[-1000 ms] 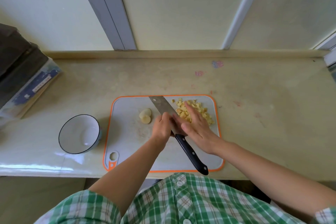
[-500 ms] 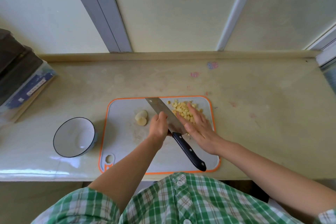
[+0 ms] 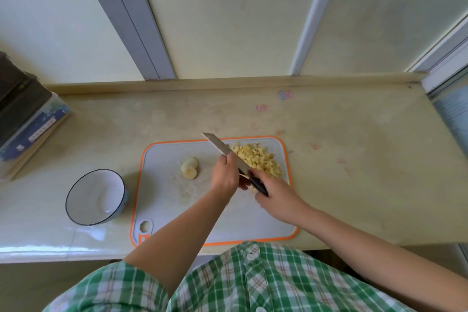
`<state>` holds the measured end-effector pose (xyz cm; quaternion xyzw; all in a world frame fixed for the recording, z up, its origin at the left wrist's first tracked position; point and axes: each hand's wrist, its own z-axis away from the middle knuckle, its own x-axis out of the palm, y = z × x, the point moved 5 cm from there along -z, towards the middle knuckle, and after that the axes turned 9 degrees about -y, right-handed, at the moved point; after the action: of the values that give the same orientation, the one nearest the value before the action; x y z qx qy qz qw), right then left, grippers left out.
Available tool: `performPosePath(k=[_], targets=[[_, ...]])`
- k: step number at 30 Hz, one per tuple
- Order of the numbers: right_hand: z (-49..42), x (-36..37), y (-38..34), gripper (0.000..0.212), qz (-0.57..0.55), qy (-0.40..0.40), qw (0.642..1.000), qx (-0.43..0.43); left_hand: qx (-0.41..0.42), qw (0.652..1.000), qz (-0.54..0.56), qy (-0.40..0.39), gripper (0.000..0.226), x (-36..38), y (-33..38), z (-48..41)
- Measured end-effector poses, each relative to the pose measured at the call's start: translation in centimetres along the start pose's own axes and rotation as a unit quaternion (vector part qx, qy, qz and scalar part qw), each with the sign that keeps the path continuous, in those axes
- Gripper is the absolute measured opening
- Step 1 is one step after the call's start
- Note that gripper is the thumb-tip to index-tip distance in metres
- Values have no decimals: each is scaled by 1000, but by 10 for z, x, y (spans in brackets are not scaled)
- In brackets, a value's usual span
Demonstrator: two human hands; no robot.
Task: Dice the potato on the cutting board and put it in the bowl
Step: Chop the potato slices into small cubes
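A grey cutting board with an orange rim lies on the counter. A pile of diced potato sits at its far right, and two or three uncut potato slices lie stacked at its middle left. The knife points away and to the left, its blade against the left side of the dice. My left hand grips the blade near its heel. My right hand is closed around the black handle. The white bowl with a dark rim stands empty, left of the board.
A stack of dark boxes and a blue book sits at the counter's far left. A raised ledge and wall panels run along the back. The counter's front edge lies just below the board, against my green checked shirt.
My right hand has left the diced pile, moved back and closed on the knife handle. My left hand stays on the blade. The view has shifted slightly.
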<state>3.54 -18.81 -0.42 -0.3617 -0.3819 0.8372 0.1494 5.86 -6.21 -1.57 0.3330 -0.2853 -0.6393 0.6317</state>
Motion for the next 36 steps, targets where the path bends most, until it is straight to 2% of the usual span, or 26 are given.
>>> performPosePath(k=[1,2,4,5,7,9,11,12,15,18,20,22,25,30,36], targets=[[3,-4,5,25,-103,19,994,20,15,1000,-13,-7,41,4,0,1],[6,-6,9,15,-224,32,973,41,34,998,-54,1,42,5,0,2],[12,-9,19,16,-409,61,906,84,94,972,-212,46,35,4,-2,4],[15,-11,22,20,-454,70,883,99,138,945,-288,72,33,3,-3,5],[19,-13,25,26,-487,65,864,110,229,888,-392,75,43,8,-8,7],[22,-13,26,31,-501,50,856,116,267,835,-477,49,54,16,-16,6],[26,-13,27,33,-509,48,851,118,255,805,-535,39,63,20,-24,4],[27,-13,28,33,-514,52,848,118,229,800,-553,39,68,19,-26,2],[29,-16,29,31,-520,60,844,116,166,815,-553,48,74,10,-31,-2],[29,-16,30,31,-516,55,847,116,213,807,-551,19,69,14,-29,1],[30,-16,30,30,-510,53,851,116,207,808,-552,-5,61,15,-30,-2],[29,-16,31,29,-499,55,857,117,200,816,-542,24,42,5,-29,-5],[26,-15,31,27,-474,57,872,112,192,798,-565,83,28,-22,-30,-10],[12,-2,20,20,-405,29,907,110,106,836,-512,165,41,-92,-32,-16],[-4,19,7,19,-374,12,918,127,50,875,-465,124,56,-131,-44,-35]])
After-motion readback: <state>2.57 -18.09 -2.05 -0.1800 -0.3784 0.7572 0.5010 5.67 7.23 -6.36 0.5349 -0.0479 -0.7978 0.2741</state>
